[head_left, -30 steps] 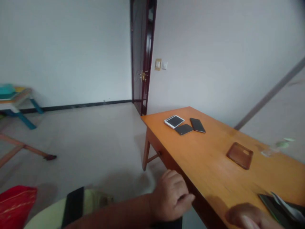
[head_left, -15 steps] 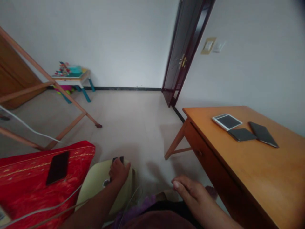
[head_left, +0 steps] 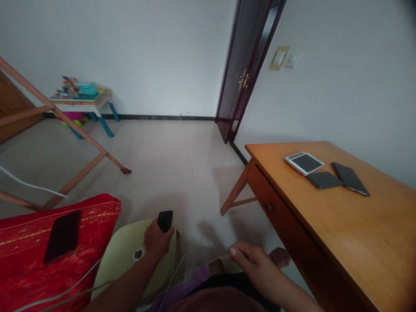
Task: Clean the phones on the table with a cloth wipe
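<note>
A small dark phone [head_left: 165, 220] with a glossy black face is gripped in my left hand [head_left: 156, 237], fingers wrapped round its lower part. The hand hovers over or rests on a pale yellow-green plastic stool [head_left: 123, 242] with a round hole in its seat; contact cannot be told. My right hand [head_left: 251, 262] is above my lap, thumb pressed along curled fingers, with nothing seen in it. Another black phone [head_left: 63, 236] lies flat on a red patterned cloth [head_left: 100, 216] left of the stool.
At the right stands a wooden desk [head_left: 360, 229] bearing a white-framed tablet [head_left: 305, 163] and two dark flat items [head_left: 350, 177]. White cables [head_left: 61, 294] cross the red cloth. A wooden frame [head_left: 78, 125], a small toy-laden table [head_left: 104, 97] and a dark door [head_left: 240, 73] are farther off.
My left hand has raised and tilted the phone, so more of its black face shows. My right hand stays nearly still. The whole view has shifted slightly.
</note>
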Demonstrator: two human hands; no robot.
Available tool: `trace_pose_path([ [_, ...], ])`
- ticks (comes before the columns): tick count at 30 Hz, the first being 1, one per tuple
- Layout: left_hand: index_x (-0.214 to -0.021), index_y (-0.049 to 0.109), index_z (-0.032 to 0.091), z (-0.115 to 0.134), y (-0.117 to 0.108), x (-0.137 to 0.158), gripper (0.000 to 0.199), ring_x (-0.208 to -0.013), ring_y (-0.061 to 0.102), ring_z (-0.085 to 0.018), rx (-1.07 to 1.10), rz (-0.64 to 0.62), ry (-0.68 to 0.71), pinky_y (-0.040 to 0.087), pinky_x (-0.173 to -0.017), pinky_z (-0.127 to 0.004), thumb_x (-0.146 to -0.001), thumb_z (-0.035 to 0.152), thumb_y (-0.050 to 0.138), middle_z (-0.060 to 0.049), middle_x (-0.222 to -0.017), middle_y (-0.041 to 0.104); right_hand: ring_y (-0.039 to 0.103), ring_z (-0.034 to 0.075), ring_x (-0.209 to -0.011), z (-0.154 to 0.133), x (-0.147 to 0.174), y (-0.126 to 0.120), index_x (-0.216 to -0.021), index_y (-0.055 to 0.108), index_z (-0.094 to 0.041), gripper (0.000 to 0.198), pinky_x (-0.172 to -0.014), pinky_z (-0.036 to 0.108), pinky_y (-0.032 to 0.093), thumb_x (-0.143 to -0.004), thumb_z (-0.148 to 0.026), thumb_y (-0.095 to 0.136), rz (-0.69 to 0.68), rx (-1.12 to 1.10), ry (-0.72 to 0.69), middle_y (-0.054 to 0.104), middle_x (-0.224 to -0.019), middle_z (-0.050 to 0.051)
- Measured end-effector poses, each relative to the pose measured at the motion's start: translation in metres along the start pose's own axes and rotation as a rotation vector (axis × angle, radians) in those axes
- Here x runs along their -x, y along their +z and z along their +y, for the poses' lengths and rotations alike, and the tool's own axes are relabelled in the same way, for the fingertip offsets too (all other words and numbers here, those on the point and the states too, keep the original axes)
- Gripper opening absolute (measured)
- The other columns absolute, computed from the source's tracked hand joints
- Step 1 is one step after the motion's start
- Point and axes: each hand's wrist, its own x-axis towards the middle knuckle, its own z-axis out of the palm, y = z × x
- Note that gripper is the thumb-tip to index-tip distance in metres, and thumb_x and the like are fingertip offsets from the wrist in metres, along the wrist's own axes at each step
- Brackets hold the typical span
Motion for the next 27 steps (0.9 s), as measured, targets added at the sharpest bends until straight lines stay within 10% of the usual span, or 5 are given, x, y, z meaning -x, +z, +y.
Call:
trace_pose_path([
  [5,-0.137,0.034,0.016,0.064,0.011,0.027,0.073,-0.110,0.062,-0.022,0.311,-0.099,0.235,0.049,-0.091,-0.032,-0.078,0.047,0.065,-0.012,-0.123,0.062,0.055,0.017,-0.075,0.003,-0.013,0.008,-0.103,0.068,-0.018,0.044,-0.071,0.029,0.043,-0.090,-0.057,0.052,0.054,-0.192,0.055,0.061,-0.079,0.001],
  [12,-0.130,0.041,0.021,0.145,-0.019,0.090,0.063,-0.108,0.061,-0.025,0.955,-0.405,0.342,0.049,-0.087,-0.040,-0.076,0.036,0.069,-0.012,-0.118,0.062,0.050,0.031,-0.125,0.016,-0.011,0.024,-0.135,0.054,-0.023,0.072,-0.101,0.044,0.039,-0.073,-0.057,0.072,0.007,-0.429,0.079,0.060,-0.129,0.013],
  [19,-0.132,0.040,0.020,0.166,-0.031,0.120,0.063,-0.112,0.059,-0.025,1.118,-0.657,0.261,0.046,-0.093,-0.040,-0.078,0.033,0.068,-0.013,-0.123,0.060,0.053,0.027,-0.123,-0.010,-0.002,0.029,-0.133,0.054,-0.026,0.068,-0.104,0.042,0.037,-0.072,-0.046,0.078,-0.127,-0.775,-0.093,0.063,-0.123,0.006],
  [27,-0.134,0.039,0.021,0.173,-0.044,0.131,0.062,-0.112,0.059,-0.026,1.097,-0.849,0.327,0.049,-0.089,-0.040,-0.079,0.033,0.066,-0.012,-0.124,0.060,0.062,0.025,-0.104,-0.003,0.005,0.028,-0.109,0.065,-0.020,0.051,-0.098,0.042,0.042,-0.064,-0.037,0.082,0.001,-0.800,0.035,0.068,-0.101,0.005],
])
